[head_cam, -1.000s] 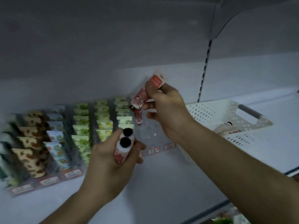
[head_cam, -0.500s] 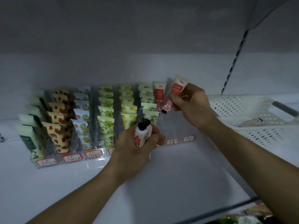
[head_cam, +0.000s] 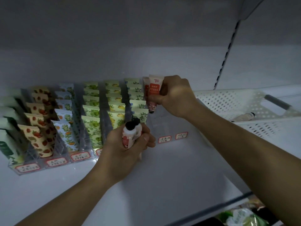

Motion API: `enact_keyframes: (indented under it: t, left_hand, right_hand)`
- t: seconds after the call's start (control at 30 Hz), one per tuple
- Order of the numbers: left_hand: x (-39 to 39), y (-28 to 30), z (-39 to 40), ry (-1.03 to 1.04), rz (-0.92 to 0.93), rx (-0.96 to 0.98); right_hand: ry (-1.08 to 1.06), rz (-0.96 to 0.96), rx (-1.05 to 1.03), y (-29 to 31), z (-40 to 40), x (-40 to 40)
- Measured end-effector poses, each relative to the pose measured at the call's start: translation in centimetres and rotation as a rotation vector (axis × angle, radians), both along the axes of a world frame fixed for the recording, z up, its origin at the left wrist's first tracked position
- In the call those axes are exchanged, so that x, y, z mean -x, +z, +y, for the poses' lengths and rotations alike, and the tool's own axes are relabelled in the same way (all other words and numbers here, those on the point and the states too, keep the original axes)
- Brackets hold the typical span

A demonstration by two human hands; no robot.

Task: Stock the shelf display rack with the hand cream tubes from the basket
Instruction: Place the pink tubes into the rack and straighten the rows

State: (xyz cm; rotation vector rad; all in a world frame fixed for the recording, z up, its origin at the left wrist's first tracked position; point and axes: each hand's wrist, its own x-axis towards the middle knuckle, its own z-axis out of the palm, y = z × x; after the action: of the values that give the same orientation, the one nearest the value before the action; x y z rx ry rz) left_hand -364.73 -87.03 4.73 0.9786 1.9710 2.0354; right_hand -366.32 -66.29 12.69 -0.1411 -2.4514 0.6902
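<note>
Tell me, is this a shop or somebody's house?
Most likely a shop. Rows of hand cream tubes stand in a clear display rack with little price labels along its front, all on a white shelf, and a white basket of stock sits beside it.

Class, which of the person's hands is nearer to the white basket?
Right. The right hand is just left of the white basket, gripping a pink tube; the left hand is farther left.
</note>
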Motion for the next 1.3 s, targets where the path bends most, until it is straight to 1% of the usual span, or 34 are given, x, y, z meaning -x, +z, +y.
enact_keyframes:
  t: [0.13,0.23,0.27,0.37,0.43,0.5,0.6,0.67,0.77,0.8,0.83,0.87,0.9,0.97,1.0,1.03,1.1,1.17,1.3]
  left_hand:
    - [0.1,-0.1,0.0,-0.008,-0.026,-0.011]
    - [0.1,-0.1,0.0,-0.024,-0.023,0.014]
    - [0.1,-0.1,0.0,-0.042,-0.019,0.036]
    - [-0.1,-0.1,0.1,-0.117,-0.001,0.139]
    - [-0.2,0.0,0.1,-0.140,0.018,0.191]
    - [-0.4,0.3,0.1,-0.146,0.024,0.197]
    - [-0.5,0.6,-0.1,-0.158,-0.008,0.157]
    - [-0.4,0.6,-0.1,-0.162,-0.047,0.095]
    - [-0.4,0.7,-0.1,-0.170,-0.086,0.046]
    - [-0.3,0.6,-0.1,-0.174,-0.080,0.042]
    - [-0.2,0.5,-0.1,-0.179,-0.065,0.043]
    - [-0.2,0.5,-0.2,-0.184,-0.051,0.049]
    - [-0.2,0.4,-0.2,-0.187,-0.043,0.064]
    - [-0.1,0.2,-0.3,-0.167,-0.041,0.124]
    - [-0.1,0.1,-0.3,-0.159,-0.032,0.160]
    - [-0.2,0.1,-0.3,-0.158,-0.021,0.187]
    - [-0.3,0.1,-0.4,-0.175,-0.037,0.182]
    - [-0.4,0.3,-0.4,-0.199,-0.072,0.129]
    - [-0.6,0.3,-0.3,-0.233,-0.121,-0.012]
  right_hand:
    - [-0.047,-0.042,-0.070,-0.6,0.4,0.9]
    - [-0.052,-0.013,-0.189,-2.0,0.1,1.4]
    - [-0.053,-0.022,-0.191,-2.1,0.1,1.5]
    - [-0.057,-0.104,-0.088,-1.6,-0.1,1.5]
    - [-0.064,-0.114,-0.096,-1.5,-0.3,1.1]
    - [-0.066,-0.109,-0.109,-1.6,-0.6,0.4]
    - [-0.057,-0.111,-0.030,-2.3,-0.8,-0.6]
    - [-0.049,-0.046,0.033,-3.4,-1.2,-1.3]
    - [-0.023,0.264,0.166,-4.9,-2.1,-3.2]
    - [0.042,0.344,0.252,-4.8,-2.6,-4.0]
    - [0.138,0.386,0.342,-4.5,-2.9,-4.7]
    - [0.252,0.387,0.402,-4.1,-3.0,-5.3]
    - [0.362,0.348,0.436,-3.7,-3.1,-5.8]
    - [0.521,0.188,0.459,-3.4,-3.2,-6.1]
    - [0.562,0.115,0.469,-3.6,-3.2,-6.1]
    - [0.582,0.065,0.477,-3.8,-3.1,-6.0]
    - [0.600,0.024,0.491,-3.9,-3.0,-6.0]
    - [0.610,0.047,0.533,-3.3,-2.8,-6.3]
    - [0.545,0.127,0.677,-2.9,-1.6,-6.3]
